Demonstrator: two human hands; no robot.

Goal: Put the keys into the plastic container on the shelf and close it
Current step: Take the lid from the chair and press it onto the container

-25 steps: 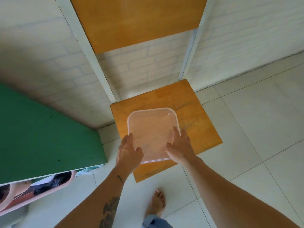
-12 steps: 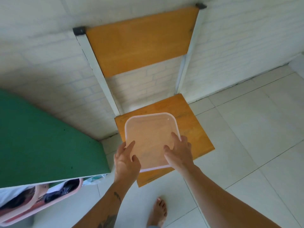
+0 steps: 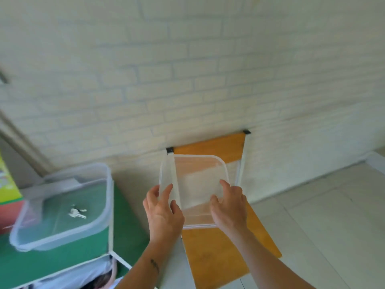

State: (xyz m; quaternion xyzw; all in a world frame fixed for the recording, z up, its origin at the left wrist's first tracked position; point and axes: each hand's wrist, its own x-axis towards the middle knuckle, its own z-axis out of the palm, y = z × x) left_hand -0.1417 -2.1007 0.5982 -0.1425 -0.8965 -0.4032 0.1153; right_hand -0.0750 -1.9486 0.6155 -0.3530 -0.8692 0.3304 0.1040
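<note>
A clear plastic lid (image 3: pixel 194 180) is held up in the air in front of the wooden chair. My left hand (image 3: pixel 163 213) grips its near left corner and my right hand (image 3: pixel 229 207) grips its near right edge. To the left, an open clear plastic container (image 3: pixel 62 207) rests on the green shelf top (image 3: pixel 98 238). A small bunch of silver keys (image 3: pixel 77 212) lies inside the container on its bottom.
An orange wooden chair (image 3: pixel 220 253) with a white frame stands against the white brick wall under the lid. A yellow and red box (image 3: pixel 8 197) stands at the far left behind the container. A lower shelf level holds dark items (image 3: pixel 100 278). Pale floor tiles lie to the right.
Both hands have lifted the lid off the chair seat and hold it in the air. The view has swung up and left, bringing the container with the keys into sight.
</note>
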